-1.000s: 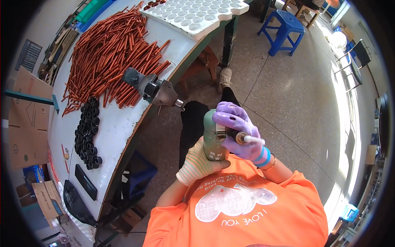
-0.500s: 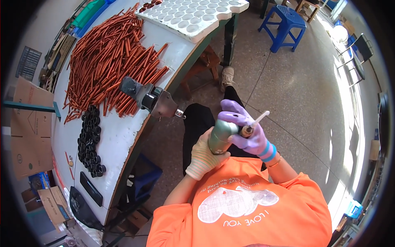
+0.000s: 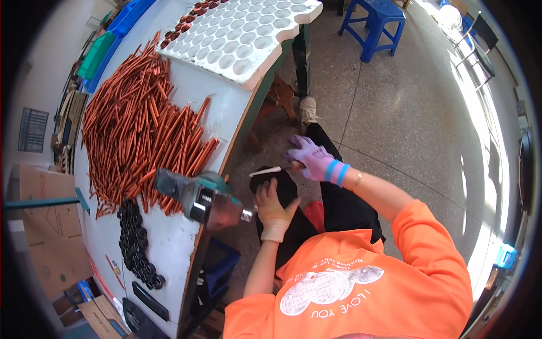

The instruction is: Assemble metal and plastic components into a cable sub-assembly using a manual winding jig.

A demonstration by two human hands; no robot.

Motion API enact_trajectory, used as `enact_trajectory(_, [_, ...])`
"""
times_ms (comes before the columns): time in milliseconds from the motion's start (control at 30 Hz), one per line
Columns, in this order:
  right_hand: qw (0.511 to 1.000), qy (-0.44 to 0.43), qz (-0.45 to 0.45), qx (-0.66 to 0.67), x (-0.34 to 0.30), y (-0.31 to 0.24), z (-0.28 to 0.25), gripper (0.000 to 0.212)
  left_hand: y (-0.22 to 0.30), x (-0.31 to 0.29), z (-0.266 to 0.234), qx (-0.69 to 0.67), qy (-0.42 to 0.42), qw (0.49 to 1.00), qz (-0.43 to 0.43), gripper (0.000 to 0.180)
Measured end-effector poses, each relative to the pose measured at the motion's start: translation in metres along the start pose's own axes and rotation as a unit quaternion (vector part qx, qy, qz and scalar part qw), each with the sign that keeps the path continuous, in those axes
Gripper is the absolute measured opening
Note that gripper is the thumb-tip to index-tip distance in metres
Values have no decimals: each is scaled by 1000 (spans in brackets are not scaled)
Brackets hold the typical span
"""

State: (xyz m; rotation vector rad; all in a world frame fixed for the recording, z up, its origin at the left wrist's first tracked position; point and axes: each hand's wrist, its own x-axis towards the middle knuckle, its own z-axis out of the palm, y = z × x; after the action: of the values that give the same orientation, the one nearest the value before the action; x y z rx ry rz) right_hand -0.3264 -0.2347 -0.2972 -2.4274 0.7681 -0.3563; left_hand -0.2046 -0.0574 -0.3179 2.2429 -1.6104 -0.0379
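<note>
My left hand (image 3: 272, 210), in a pale striped glove, lies on my black-trousered knee (image 3: 282, 183) with the thumb apart from the fingers. It holds nothing that I can see. In a purple glove with blue cuff bands, my right hand (image 3: 314, 160) grips a slim tool with a white rod (image 3: 265, 171). The rod points left, just beyond my left fingertips; its handle is mostly hidden. At the bench edge, left of my left hand, juts a device (image 3: 224, 212) with a metal tip, a dark rear end and a teal-green part.
On the white bench (image 3: 186, 248) lies a big heap of copper-coloured rods (image 3: 132, 124). Nearer are a row of black rings (image 3: 135, 246) and a flat black case (image 3: 150, 300). A white tray with round hollows (image 3: 237, 42) overhangs the far corner. A blue stool (image 3: 372, 25) stands beyond.
The green rounded object has left my hands; a teal-green part now shows on the bench-edge device. My left hand moved onto my knee. My right hand shifted left, still with the white-rod tool. The view shifted.
</note>
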Motion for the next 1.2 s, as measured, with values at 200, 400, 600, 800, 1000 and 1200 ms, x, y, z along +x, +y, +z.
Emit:
enact_trajectory(200, [999, 40, -23, 16, 129, 47, 27, 32, -16, 2, 12, -18, -34, 999, -11, 79])
enact_trajectory(400, [999, -16, 28, 10, 225, 65, 32, 43, -14, 16, 7, -20, -47, 999, -7, 70])
enact_trajectory(600, [953, -236, 86, 166, 272, 86, 19, 44, -10, 24, -2, -18, -69, 997, -15, 63])
enact_trajectory(800, [839, -434, 133, 300, 298, 101, -14, 48, -8, 27, 1, -29, -64, 997, -6, 60])
enact_trajectory(1000, [679, -600, 145, 398, 306, 88, -68, 53, -11, 22, 10, -51, -67, 996, -14, 59])
enact_trajectory(1200, [994, 34, 103, -3, 133, 31, -26, 41, -7, 10, 12, -52, -43, 998, -3, 54])
